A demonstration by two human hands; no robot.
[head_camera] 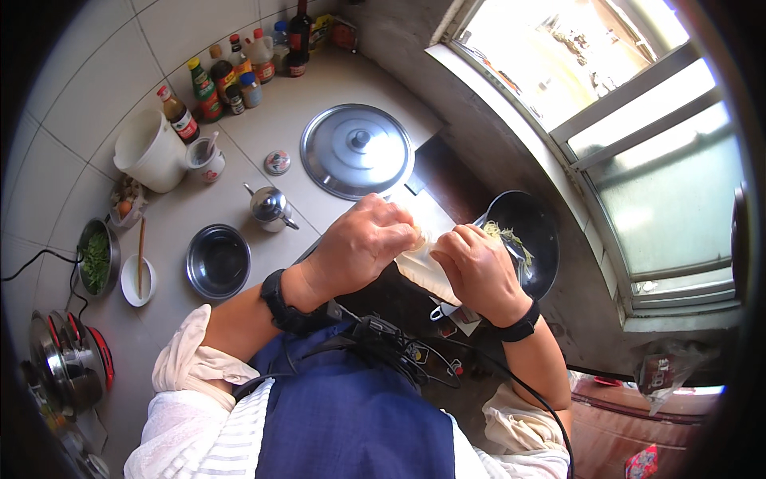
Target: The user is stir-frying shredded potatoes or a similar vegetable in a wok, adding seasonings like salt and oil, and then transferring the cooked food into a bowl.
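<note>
My left hand (374, 242) and my right hand (479, 269) are both closed on the top of a pale, translucent plastic bag (428, 278), side by side near the counter's edge. The bag hangs between them; what it holds cannot be made out. Just beyond my right hand sits a black wok (529, 239) with pale shreds of food (508, 239) and a metal utensil, partly hidden by the hand. A large steel lid (357, 151) lies on the counter past my left hand.
On the tiled counter stand a steel teapot (271, 209), a dark-looking metal bowl (218, 261), a white bowl with chopsticks (138, 281), a bowl of greens (96, 258), a white bucket (151, 152) and several sauce bottles (204, 90). A window (664, 191) is at the right.
</note>
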